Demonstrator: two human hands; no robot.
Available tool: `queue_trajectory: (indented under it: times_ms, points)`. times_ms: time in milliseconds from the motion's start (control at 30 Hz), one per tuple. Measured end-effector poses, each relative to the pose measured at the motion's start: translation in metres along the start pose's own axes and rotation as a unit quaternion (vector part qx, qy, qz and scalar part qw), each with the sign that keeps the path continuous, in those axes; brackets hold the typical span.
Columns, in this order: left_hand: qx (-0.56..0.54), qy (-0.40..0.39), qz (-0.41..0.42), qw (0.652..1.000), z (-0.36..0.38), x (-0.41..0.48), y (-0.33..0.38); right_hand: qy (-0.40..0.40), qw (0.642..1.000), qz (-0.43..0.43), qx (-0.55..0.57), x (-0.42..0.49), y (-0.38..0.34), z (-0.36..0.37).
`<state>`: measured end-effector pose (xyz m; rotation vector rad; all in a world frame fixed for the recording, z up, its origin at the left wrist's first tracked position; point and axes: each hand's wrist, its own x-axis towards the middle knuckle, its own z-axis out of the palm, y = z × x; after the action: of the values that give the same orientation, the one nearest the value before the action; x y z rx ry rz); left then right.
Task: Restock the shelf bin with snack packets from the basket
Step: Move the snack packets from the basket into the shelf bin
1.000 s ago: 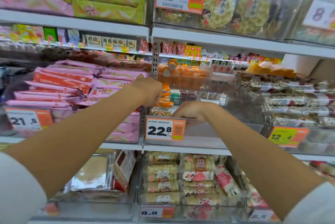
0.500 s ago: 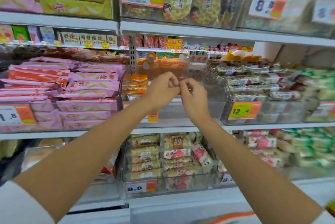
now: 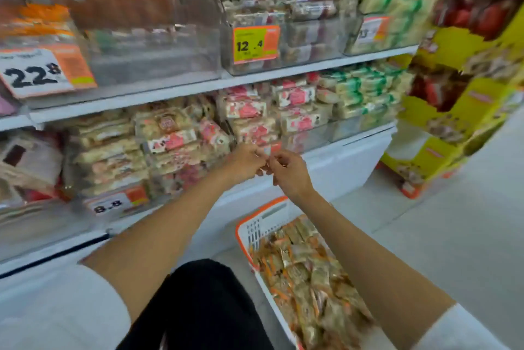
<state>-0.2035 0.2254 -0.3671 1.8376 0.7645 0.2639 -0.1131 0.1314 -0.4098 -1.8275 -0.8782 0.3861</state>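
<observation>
Snack packets [image 3: 306, 273] in the basket [image 3: 255, 232] are looking light, crinkly, slippery; gripping their middles seems safest. Left hand [image 3: 245, 162] and right hand [image 3: 289, 172] are curling together; whether holding anything, I cannot tell.

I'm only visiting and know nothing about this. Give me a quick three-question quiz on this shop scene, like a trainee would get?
1. True or false: the orange-rimmed basket is empty.
2. Which price tag is on the clear bin at upper left? A 8.8, B 12.4, C 22.8.
3. Fill in: the left hand and right hand meet at their ____.
Key: 1 false, it is full of snack packets; 2 C, the 22.8 tag; 3 fingertips.
</observation>
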Motion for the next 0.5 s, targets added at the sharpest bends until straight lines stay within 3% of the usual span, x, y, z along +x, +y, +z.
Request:
queue_trajectory:
  times_ms: [233,500]
  points:
    - [0.028,-0.067,-0.084,0.994,0.093,0.019,-0.083,0.015,0.990,0.135,-0.027,-0.043,0.125,-0.005]
    - [0.052,-0.125,-0.168,0.976,0.144,0.016,-0.185,-0.067,0.949,0.294,-0.092,-0.093,0.252,0.021]
